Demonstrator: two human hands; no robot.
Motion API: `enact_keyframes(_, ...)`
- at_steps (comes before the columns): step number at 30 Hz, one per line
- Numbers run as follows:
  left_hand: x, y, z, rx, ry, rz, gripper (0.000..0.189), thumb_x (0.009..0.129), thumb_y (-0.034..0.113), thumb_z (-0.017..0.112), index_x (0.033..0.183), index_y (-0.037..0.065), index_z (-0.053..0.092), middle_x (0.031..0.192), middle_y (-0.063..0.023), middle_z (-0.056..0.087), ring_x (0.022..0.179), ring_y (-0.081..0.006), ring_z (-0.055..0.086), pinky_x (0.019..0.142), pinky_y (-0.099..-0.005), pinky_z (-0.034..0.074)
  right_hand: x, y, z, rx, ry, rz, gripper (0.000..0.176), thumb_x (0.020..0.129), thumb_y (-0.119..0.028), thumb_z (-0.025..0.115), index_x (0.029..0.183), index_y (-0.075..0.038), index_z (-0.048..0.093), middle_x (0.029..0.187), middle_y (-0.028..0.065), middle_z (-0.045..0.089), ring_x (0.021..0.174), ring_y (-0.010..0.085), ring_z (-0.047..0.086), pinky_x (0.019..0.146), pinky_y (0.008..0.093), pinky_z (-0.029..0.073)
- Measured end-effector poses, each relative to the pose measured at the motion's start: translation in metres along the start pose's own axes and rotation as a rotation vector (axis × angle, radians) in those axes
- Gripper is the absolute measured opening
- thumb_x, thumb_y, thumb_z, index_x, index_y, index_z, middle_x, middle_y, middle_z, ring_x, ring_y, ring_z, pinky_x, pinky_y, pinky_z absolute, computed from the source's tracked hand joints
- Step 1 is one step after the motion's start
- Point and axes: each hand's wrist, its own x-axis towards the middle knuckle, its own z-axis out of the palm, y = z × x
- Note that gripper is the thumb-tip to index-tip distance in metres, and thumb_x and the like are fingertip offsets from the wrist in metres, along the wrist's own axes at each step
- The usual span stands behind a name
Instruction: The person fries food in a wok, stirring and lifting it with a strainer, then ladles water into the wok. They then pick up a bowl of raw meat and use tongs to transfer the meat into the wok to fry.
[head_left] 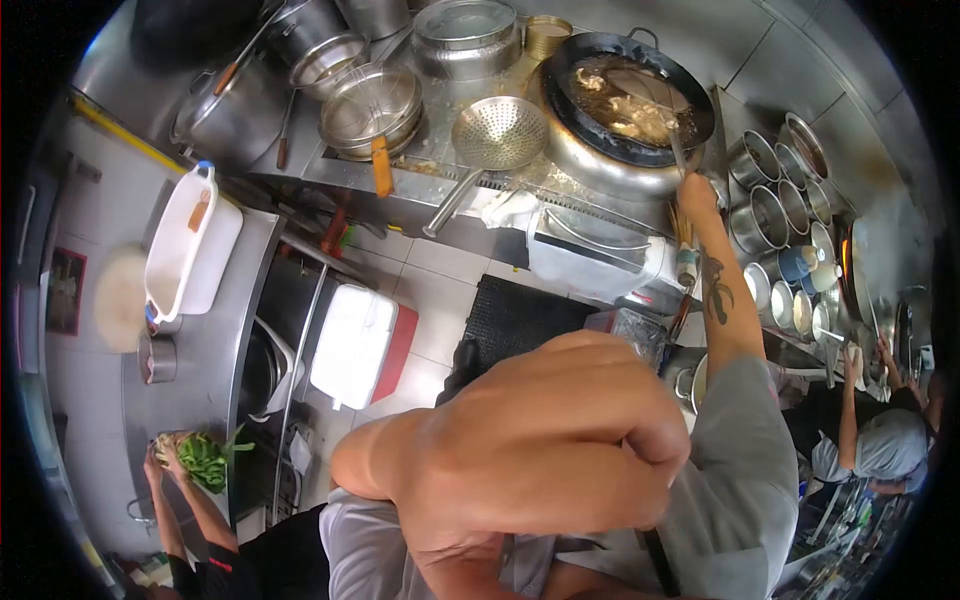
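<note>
Ladle work at the stove: the long thin steel ladle [676, 140] dips into the wide black round-bottomed wok [590, 160] of browning food, my right hand [697, 192] clamped on its handle end at the wok's near rim. I judge it stiff, light, hot and greasy toward the bowl, best held far back. Its bowl is sunk out of sight. Below the wok, my left hand [540, 440] looms at the lens, fingers curled together; whether it holds anything I cannot tell. Left of the wok lies a round perforated steel skimmer [500, 130]; right of it, steel seasoning pots [770, 205].
</note>
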Motion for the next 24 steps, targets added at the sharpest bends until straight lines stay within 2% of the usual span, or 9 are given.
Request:
enact_keyframes(2, 0.004, -0.004, 0.012, -0.048, 0.02, 0.051, 0.064, 0.089, 0.056, 0.035, 0.073, 0.0, 0.061, 0.08, -0.0131, 0.059, 0.065, -0.0249, 0.054, 0.07, -0.0456, 0.041, -0.008, 0.006, 0.007, 0.007, 0.063, -0.021, 0.029, 0.081, -0.018, 0.053, 0.1, 0.003, 0.057, 0.09, 0.026, 0.061, 0.086, 0.0397, 0.06, 0.077, 0.0479, 0.047)
enact_keyframes(5, 0.009, -0.006, 0.02, -0.03, 0.005, 0.076, 0.065, 0.088, 0.058, 0.035, 0.072, 0.001, 0.06, 0.08, -0.0133, 0.059, 0.065, -0.0249, 0.054, 0.07, -0.0458, 0.041, -0.034, -0.005, -0.021, 0.043, -0.013, -0.027, 0.031, 0.079, -0.013, 0.053, 0.105, 0.003, 0.055, 0.1, 0.0276, 0.057, 0.096, 0.0398, 0.057, 0.081, 0.0449, 0.047)
enact_keyframes(12, 0.011, -0.007, 0.006, -0.161, -0.074, 0.065, 0.063, 0.087, 0.058, 0.037, 0.07, 0.001, 0.059, 0.08, -0.0133, 0.058, 0.065, -0.0253, 0.054, 0.07, -0.0455, 0.041, -0.123, -0.009, -0.057, 0.215, 0.471, -0.234, 0.038, 0.078, -0.014, 0.06, 0.11, 0.003, 0.053, 0.098, 0.025, 0.055, 0.09, 0.0391, 0.055, 0.078, 0.0424, 0.045)
enact_keyframes(14, 0.015, 0.0, 0.001, -0.146, -0.068, 0.06, 0.064, 0.087, 0.058, 0.037, 0.068, 0.001, 0.059, 0.08, -0.0131, 0.058, 0.065, -0.0254, 0.054, 0.07, -0.0453, 0.041, -0.176, -0.04, -0.072, 0.452, 0.262, -0.044, 0.03, 0.08, -0.012, 0.058, 0.106, 0.002, 0.055, 0.092, 0.0225, 0.058, 0.083, 0.0349, 0.058, 0.071, 0.0385, 0.047)
enact_keyframes(15, 0.016, 0.003, -0.003, -0.133, -0.063, 0.052, 0.064, 0.087, 0.058, 0.037, 0.068, 0.001, 0.059, 0.079, -0.0129, 0.058, 0.065, -0.0254, 0.054, 0.07, -0.0452, 0.041, -0.201, -0.048, -0.064, 0.484, 0.249, -0.076, 0.029, 0.079, -0.011, 0.06, 0.104, 0.003, 0.056, 0.089, 0.0223, 0.058, 0.081, 0.0365, 0.057, 0.071, 0.0399, 0.046)
enact_keyframes(17, 0.016, 0.007, -0.013, -0.093, -0.052, 0.006, 0.066, 0.088, 0.059, 0.035, 0.067, 0.001, 0.059, 0.079, -0.0124, 0.059, 0.065, -0.0252, 0.054, 0.069, -0.0453, 0.042, -0.246, -0.05, -0.01, 0.545, 0.283, -0.203, 0.028, 0.077, -0.01, 0.061, 0.102, 0.004, 0.056, 0.086, 0.0214, 0.057, 0.078, 0.0372, 0.057, 0.071, 0.0417, 0.046)
enact_keyframes(18, 0.016, 0.009, -0.019, -0.101, -0.071, 0.015, 0.065, 0.088, 0.058, 0.035, 0.067, 0.001, 0.058, 0.078, -0.012, 0.059, 0.065, -0.0251, 0.055, 0.069, -0.0452, 0.042, -0.269, -0.042, 0.046, 0.703, 0.143, -0.096, 0.028, 0.078, -0.01, 0.06, 0.102, 0.003, 0.056, 0.086, 0.0214, 0.057, 0.08, 0.0368, 0.057, 0.072, 0.0416, 0.046)
enact_keyframes(22, 0.012, 0.01, -0.04, -0.164, -0.113, 0.078, 0.061, 0.089, 0.054, 0.037, 0.067, 0.002, 0.058, 0.076, -0.0105, 0.059, 0.065, -0.0243, 0.055, 0.069, -0.0446, 0.042, -0.356, -0.075, 0.07, 0.55, -0.266, 0.058, 0.032, 0.077, -0.015, 0.061, 0.103, 0.002, 0.058, 0.091, 0.0228, 0.059, 0.089, 0.0365, 0.058, 0.076, 0.0415, 0.047)
enact_keyframes(24, 0.009, 0.01, -0.049, -0.167, -0.128, 0.09, 0.06, 0.089, 0.054, 0.038, 0.067, 0.003, 0.058, 0.076, -0.0099, 0.059, 0.065, -0.0238, 0.056, 0.069, -0.044, 0.043, -0.402, -0.062, 0.137, 0.489, -0.354, 0.095, 0.033, 0.076, -0.018, 0.061, 0.102, 0.002, 0.059, 0.096, 0.0234, 0.059, 0.093, 0.0363, 0.057, 0.078, 0.0422, 0.046)
